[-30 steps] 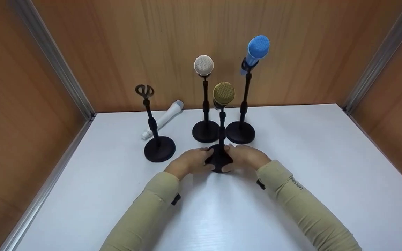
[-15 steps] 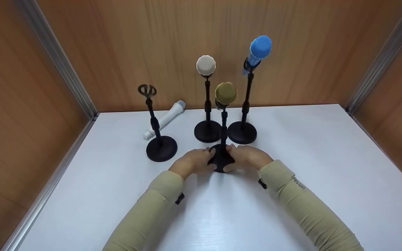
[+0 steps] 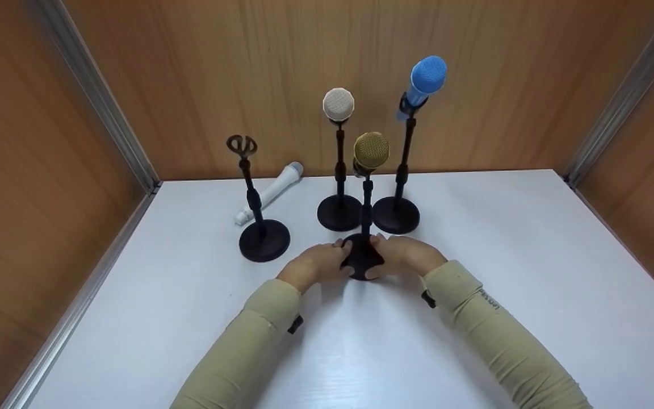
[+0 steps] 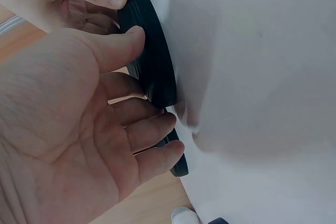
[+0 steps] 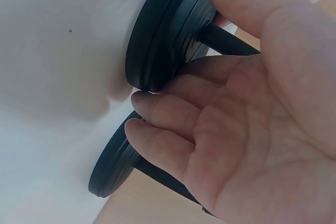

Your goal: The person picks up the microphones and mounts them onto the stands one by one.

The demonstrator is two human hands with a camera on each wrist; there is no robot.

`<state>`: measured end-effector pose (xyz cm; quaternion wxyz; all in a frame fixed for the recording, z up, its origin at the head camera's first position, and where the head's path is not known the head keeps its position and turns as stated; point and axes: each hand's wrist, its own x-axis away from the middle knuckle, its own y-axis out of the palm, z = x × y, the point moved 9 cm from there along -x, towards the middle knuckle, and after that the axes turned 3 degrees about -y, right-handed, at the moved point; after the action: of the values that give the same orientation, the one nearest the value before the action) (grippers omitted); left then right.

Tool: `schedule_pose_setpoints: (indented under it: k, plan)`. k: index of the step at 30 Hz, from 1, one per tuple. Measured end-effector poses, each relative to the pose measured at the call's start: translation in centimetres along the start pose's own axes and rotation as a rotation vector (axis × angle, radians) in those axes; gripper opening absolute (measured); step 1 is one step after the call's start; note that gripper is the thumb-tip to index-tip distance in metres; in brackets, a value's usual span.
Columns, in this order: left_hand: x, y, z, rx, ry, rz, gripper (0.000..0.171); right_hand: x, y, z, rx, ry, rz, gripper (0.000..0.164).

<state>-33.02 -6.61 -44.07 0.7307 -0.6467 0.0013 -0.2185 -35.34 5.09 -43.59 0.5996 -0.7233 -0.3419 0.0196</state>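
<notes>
A gold-headed microphone [image 3: 371,151] sits in a black desk stand, whose round base [image 3: 361,260] is between my two hands. My left hand [image 3: 321,262] grips the base's left side, thumb on top. On the other side, my right hand [image 3: 405,255] holds it, thumb on the near part and fingers curved round the edge. In the left wrist view, the base [image 4: 149,45] shows its thick dark rim, with both thumbs on it. The right wrist view has the base [image 5: 164,30] upright on the white table, fingertips at its rim.
Behind stand a white-headed microphone [image 3: 338,105] and a blue microphone [image 3: 427,76], each in a black stand. To the left is a stand [image 3: 264,241] with a bare clip. A white microphone [image 3: 273,190] lies behind it. Wood panels [image 3: 281,51] enclose the table [image 3: 474,216].
The head view has shifted slightly, so everything appears a little further right. Both hands keep their hold on the base of the gold microphone's stand.
</notes>
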Motion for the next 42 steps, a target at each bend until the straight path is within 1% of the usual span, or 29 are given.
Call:
schedule_pose_setpoints:
  k: [10, 13, 20, 23, 28, 32, 36, 39, 42]
  plan:
    - [0.0, 0.0, 0.2, 0.025, -0.012, -0.016, 0.067, 0.2, 0.1, 0.3, -0.007, 0.017, 0.001, 0.087]
    - [0.0, 0.0, 0.2, 0.022, -0.017, -0.016, 0.067, 0.3, -0.1, 0.3, -0.003, 0.021, 0.000, 0.087]
    - [-0.2, 0.1, 0.3, 0.000, -0.014, -0.013, 0.066, 0.4, -0.4, 0.1, 0.011, -0.005, 0.008, 0.084]
    - [-0.3, 0.1, 0.4, -0.012, -0.008, -0.013, 0.065, 0.5, -0.3, 0.3, 0.010, 0.001, 0.007, 0.084]
    - [-0.6, 0.1, 0.5, -0.016, -0.017, -0.025, 0.065, 0.5, -0.4, 0.4, 0.000, 0.008, 0.003, 0.084]
    - [-0.7, 0.0, 0.8, -0.021, -0.017, -0.034, 0.066, 0.5, -0.6, 0.5, -0.002, -0.003, 0.014, 0.082]
    - [-0.7, 0.2, 1.0, -0.026, -0.016, -0.037, 0.066, 0.6, -0.8, 0.5, 0.023, -0.022, 0.023, 0.083]
    - [-0.8, 0.4, 1.5, -0.025, -0.016, -0.037, 0.066, 0.8, -1.1, 0.5, 0.049, -0.050, 0.036, 0.077]
    - [-1.0, 0.5, 2.2, -0.045, -0.012, -0.026, 0.067, 1.0, -1.2, 0.8, 0.058, -0.065, 0.043, 0.066]
